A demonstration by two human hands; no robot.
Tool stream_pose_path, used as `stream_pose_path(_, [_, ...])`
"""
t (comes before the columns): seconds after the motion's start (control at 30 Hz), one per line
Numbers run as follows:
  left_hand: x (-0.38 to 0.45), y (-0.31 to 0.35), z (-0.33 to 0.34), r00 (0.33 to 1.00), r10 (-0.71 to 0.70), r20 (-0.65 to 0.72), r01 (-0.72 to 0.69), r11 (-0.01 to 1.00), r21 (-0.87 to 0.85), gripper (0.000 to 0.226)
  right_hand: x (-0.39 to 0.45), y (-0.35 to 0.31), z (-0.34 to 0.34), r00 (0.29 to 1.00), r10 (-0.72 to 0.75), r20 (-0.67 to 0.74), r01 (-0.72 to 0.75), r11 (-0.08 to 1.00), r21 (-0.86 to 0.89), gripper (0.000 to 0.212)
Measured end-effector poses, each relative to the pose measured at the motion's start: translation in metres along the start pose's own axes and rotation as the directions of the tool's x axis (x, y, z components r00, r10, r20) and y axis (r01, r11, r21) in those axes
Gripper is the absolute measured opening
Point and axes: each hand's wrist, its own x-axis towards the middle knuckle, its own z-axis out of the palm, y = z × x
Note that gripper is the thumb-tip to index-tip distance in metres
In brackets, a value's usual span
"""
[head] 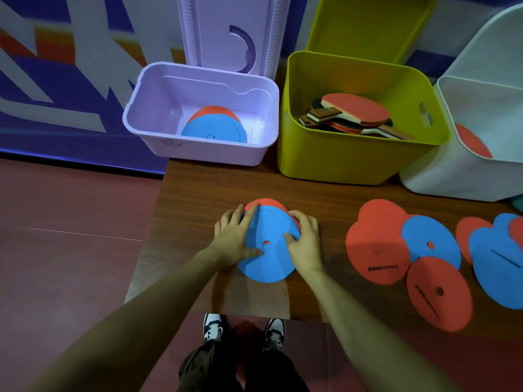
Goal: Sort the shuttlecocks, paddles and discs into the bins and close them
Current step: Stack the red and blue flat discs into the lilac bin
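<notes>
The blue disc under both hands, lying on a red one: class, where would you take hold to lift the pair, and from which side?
Take the blue disc and the red disc beneath it at opposite rims, left and right, where the left hand and right hand already sit. They are thin and flat on the table, so an edge pinch probably works best, fingers sliding under.
</notes>
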Motion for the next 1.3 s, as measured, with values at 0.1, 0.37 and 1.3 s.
stream_pose_path(0.1, [-0.001,0.002,-0.002,0.999,0.036,-0.040,-0.036,0.999,0.012,0.107,-0.001,0.002,-0.002,0.998,0.047,0.039,-0.048,0.998,0.029,0.052])
stream_pose_path(0.37, [-0.019,-0.002,0.002,0.971,0.144,-0.192,-0.145,0.989,0.007,0.103,-0.011,-0.005,-0.014,0.997,0.001,0.071,-0.001,1.000,0.002,0.060])
stream_pose_path(1.3, [0.016,-0.035,-0.212,0.676,0.226,-0.701,-0.123,0.973,0.195,0.090,0.082,-0.221,-0.017,0.743,-0.623,-0.245,0.590,0.782,-0.202,0.048])
